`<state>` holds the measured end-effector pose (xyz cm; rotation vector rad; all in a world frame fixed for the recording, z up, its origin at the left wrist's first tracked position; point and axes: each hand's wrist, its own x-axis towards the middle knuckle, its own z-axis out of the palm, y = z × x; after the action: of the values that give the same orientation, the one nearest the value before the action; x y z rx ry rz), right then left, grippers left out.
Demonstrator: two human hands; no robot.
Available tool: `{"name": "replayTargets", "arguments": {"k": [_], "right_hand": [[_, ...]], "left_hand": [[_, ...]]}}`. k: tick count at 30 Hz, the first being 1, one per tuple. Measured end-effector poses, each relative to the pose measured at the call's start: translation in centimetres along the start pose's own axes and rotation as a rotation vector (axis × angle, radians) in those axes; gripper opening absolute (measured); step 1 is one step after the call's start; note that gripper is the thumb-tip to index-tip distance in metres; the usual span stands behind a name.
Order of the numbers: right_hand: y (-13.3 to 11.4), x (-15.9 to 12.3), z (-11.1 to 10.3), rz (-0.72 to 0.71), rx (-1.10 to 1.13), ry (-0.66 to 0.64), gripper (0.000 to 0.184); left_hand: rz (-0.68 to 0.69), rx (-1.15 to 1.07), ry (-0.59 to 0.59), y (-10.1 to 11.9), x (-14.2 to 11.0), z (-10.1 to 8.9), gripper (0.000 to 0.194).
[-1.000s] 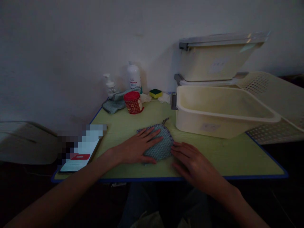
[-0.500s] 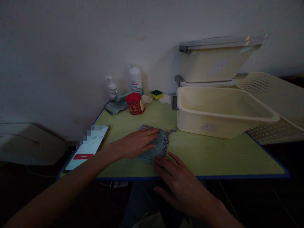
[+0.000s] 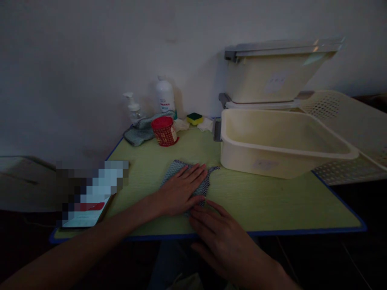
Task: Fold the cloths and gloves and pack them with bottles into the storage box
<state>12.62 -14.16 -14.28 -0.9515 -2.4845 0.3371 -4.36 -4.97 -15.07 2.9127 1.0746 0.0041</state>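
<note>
A small blue-grey patterned cloth (image 3: 173, 170) lies folded on the green table (image 3: 266, 201), near its front edge. My left hand (image 3: 181, 189) rests flat on top of the cloth with its fingers stretched out. My right hand (image 3: 217, 233) lies at the table's front edge, fingers spread, its fingertips touching the cloth's near edge. Neither hand grips anything.
A cream plastic tub (image 3: 281, 141) stands to the right, with a lidded box (image 3: 272, 76) and a perforated basket (image 3: 347, 121) behind it. At the back are a red tin (image 3: 163, 131), two bottles (image 3: 165, 96), a sponge (image 3: 194, 118) and a grey rag (image 3: 142, 131). A phone (image 3: 87, 209) lies at the left.
The cloth went from a rounded spread shape to a smaller folded one. My right hand drew back from the cloth's right side to its near edge; my left hand stayed on top.
</note>
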Motion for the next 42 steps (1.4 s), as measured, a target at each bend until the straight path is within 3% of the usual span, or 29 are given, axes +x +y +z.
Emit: {"name": "replayTargets", "arguments": {"k": [7, 13, 21, 29, 36, 42], "right_hand": [[1.6, 0.7, -1.1, 0.177, 0.256, 0.290, 0.023], [4.5, 2.2, -2.5, 0.290, 0.110, 0.430, 0.013], [5.7, 2.2, -0.8, 0.390, 0.032, 0.364, 0.014], [5.8, 2.1, -0.8, 0.331, -0.024, 0.332, 0.022], [6.0, 2.0, -0.1, 0.313, -0.165, 0.235, 0.034], [5.9, 2.2, -0.2, 0.305, -0.221, 0.165, 0.036]], "left_hand": [[0.001, -0.080, -0.032, -0.1, 0.0, -0.5, 0.063], [0.082, -0.216, 0.095, -1.5, 1.9, -2.2, 0.041], [0.184, -0.164, 0.237, -2.1, 4.5, -1.9, 0.038], [0.120, -0.196, 0.329, -2.2, 4.2, -1.1, 0.027], [0.044, -0.119, 0.331, -2.1, 3.3, -0.7, 0.025], [0.047, -0.273, 0.515, -2.4, 2.5, 0.0, 0.025]]}}
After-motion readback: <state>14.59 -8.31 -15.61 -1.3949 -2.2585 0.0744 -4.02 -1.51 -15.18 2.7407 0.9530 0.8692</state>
